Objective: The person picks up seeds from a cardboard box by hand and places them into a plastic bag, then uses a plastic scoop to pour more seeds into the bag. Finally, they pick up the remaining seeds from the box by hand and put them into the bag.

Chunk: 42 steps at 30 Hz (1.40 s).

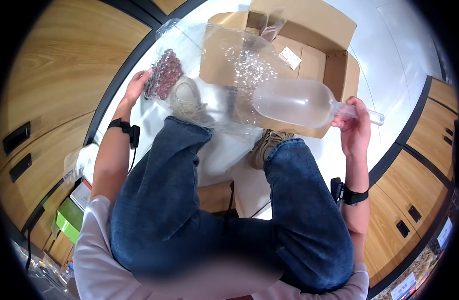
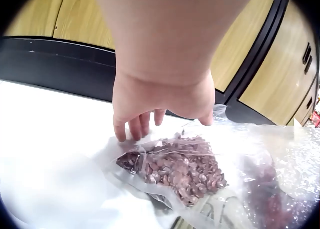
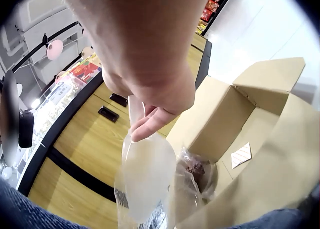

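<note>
A large clear plastic bag lies spread over the floor and the front of the cardboard box. Dark reddish-brown flat pieces are heaped in its left end. My left hand is at that end, its fingers extended down at the edge of the bag. In my right hand is the handle of a translucent plastic scoop, gripped between thumb and fingers. The scoop's bowl points left and overlaps the bag's right side in the head view; no pieces show in it.
The open cardboard box stands ahead, with a white label and a small plastic bag of brown stuff inside. My shoes are close by the bag. Wooden cabinets line both sides. A green box is at left.
</note>
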{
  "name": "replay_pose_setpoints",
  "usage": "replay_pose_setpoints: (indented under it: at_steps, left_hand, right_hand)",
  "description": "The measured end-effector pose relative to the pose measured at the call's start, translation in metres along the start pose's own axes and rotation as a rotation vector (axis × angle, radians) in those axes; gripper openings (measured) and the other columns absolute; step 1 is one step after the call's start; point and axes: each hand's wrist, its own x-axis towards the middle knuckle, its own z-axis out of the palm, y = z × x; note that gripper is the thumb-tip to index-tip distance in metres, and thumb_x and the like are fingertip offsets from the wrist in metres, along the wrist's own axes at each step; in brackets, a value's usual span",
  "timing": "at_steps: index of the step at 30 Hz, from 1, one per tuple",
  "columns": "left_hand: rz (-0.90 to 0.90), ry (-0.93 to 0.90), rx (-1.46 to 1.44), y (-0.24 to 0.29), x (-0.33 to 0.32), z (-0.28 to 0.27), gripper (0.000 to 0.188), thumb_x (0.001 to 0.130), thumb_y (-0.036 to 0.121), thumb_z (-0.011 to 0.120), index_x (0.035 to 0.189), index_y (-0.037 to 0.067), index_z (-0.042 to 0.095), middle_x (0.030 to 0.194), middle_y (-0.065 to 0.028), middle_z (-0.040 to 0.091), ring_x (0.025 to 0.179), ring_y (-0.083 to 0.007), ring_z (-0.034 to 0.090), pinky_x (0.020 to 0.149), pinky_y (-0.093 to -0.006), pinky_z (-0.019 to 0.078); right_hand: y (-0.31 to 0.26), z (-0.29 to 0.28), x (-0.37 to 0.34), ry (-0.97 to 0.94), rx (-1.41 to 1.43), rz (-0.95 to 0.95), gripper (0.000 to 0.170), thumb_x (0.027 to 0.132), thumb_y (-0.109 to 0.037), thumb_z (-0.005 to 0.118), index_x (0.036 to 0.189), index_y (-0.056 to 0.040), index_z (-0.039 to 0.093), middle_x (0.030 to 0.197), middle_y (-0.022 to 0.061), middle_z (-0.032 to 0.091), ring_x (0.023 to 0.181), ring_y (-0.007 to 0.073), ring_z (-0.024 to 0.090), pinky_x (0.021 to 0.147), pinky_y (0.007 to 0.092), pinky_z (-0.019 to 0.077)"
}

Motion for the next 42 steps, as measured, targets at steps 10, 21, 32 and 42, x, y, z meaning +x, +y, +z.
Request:
replay_pose_setpoints:
  at_steps: [10,21,32,42]
  left_hand:
    - [-0.237,-0.548,-0.363,0.012,0.006,0.010,0.074,0.092,0.061,0.050,0.141,0.005,0.044,0.136,-0.0133,0.053,0.127,-0.0242,0.048,0.109,-0.0401,0.0336]
    - [-0.223,-0.649,-0.604,-0.016,-0.010,0.007,0.060,0.088,0.035,0.069,0.136,0.006,0.046,0.126,-0.0070,0.061,0.113,-0.0205,0.060,0.100,-0.0368,0.0473]
    - [-0.225,-0.605,-0.720,-0.077,0.017,0.005,0.066,0.095,0.040,0.058,0.144,0.004,0.033,0.139,-0.0106,0.048,0.126,-0.0252,0.048,0.107,-0.0408,0.0373]
    - [-0.336,-0.593,-0.883,-0.078,0.019,0.013,0.070,0.094,0.038,0.057,0.149,0.006,0.028,0.143,-0.0103,0.046,0.131,-0.0298,0.044,0.109,-0.0445,0.0369]
  right_hand:
    - [0.041,0.078,0.022,-0.261,0.001,0.238,0.031,0.099,-0.023,0.049,0.115,0.0021,0.056,0.101,0.0158,0.064,0.092,0.0227,0.065,0.086,0.0329,0.0534]
    - [0.033,0.113,0.029,-0.414,-0.282,0.150,0.037,0.096,-0.031,0.057,0.106,0.0027,0.065,0.108,0.0075,0.065,0.091,0.0162,0.063,0.081,0.0304,0.0512]
    - [0.024,0.171,0.027,-0.526,-0.316,-0.191,0.009,0.080,-0.011,0.068,0.084,-0.0031,0.069,0.078,0.0063,0.066,0.071,0.0160,0.063,0.067,0.0290,0.0507]
    - [-0.012,0.204,0.018,-0.710,-0.218,-0.541,0.005,0.077,-0.011,0.070,0.080,-0.0083,0.067,0.079,0.0060,0.064,0.077,0.0219,0.062,0.070,0.0336,0.0497]
